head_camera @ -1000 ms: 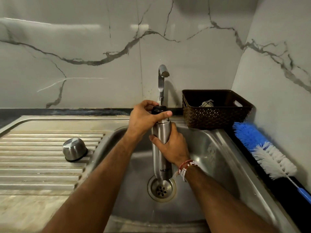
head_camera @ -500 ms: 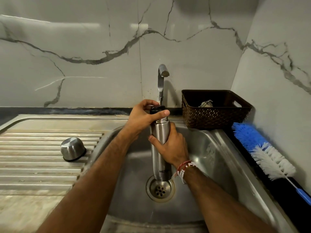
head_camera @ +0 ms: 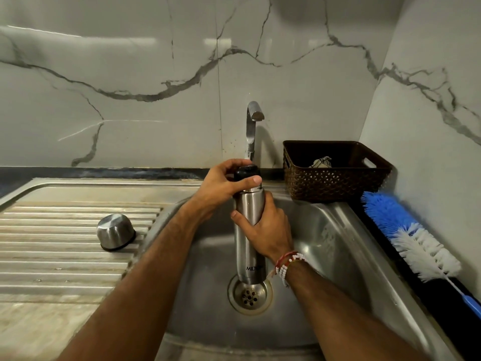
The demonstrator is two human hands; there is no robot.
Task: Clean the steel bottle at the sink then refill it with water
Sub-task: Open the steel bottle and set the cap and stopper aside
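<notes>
A tall steel bottle (head_camera: 246, 254) stands upright over the sink drain (head_camera: 250, 295), below the tap (head_camera: 253, 118). My right hand (head_camera: 268, 227) grips the bottle's body from the right side. My left hand (head_camera: 221, 183) curls round the black stopper (head_camera: 246, 171) at the bottle's neck, thumb across its front. The bottle's steel cup lid (head_camera: 115, 231) lies upside down on the drainboard to the left. No water runs from the tap.
The steel sink basin (head_camera: 338, 243) has a ribbed drainboard (head_camera: 52, 256) on its left. A brown woven basket (head_camera: 335, 175) holding a cloth sits at the back right. A blue and white bottle brush (head_camera: 406, 230) lies along the right counter by the wall.
The hands and bottle stay nearly where they were. My left hand's grip has shifted slightly round the black stopper.
</notes>
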